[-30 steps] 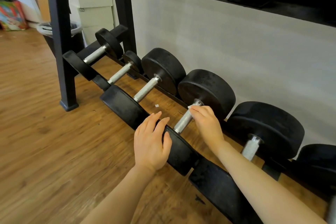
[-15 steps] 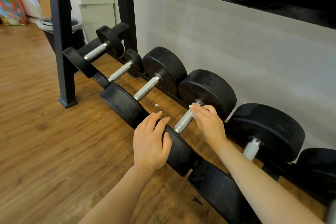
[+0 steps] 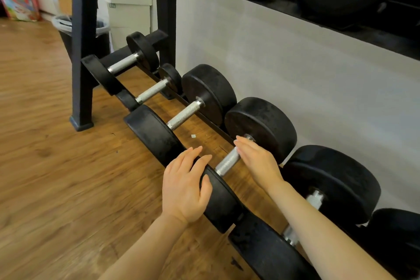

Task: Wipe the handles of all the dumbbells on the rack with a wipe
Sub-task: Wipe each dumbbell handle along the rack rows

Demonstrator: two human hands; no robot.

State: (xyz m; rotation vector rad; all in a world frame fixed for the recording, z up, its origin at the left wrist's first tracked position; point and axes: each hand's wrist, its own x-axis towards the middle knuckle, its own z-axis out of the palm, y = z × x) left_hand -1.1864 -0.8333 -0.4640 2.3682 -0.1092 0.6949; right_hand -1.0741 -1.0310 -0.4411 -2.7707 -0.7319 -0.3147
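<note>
The dumbbells sit side by side on the lowest tier of the rack [image 3: 84, 57], just above the wooden floor [image 3: 45, 166], each with its long axis running from the person's side away toward the wall [image 3: 295, 79]. The fourth dumbbell handle [image 3: 227, 162] from the left lies directly between the two hands, slanting up and to the right.

The left hand [image 3: 185, 188] rests flat on top of that dumbbell's near weight head [image 3: 221, 200], fingers straight and spread, steadying it and curled around nothing. The right hand [image 3: 256, 161] lies along the right side of the bare knurled bar, fingers extended toward the far weight head [image 3: 261, 129] and touching the bar's far end. Whether a wipe is tucked under this palm cannot be told; none shows in this view.

The right hand is the nearer one to the steel, so any rubbing stroke would likely run along the bar's axis, toward the person and back. Three handles to the left, among them the third handle [image 3: 185, 115], lie exposed, and the next handle to the right [image 3: 314, 199] is partly hidden behind the right forearm.
</note>
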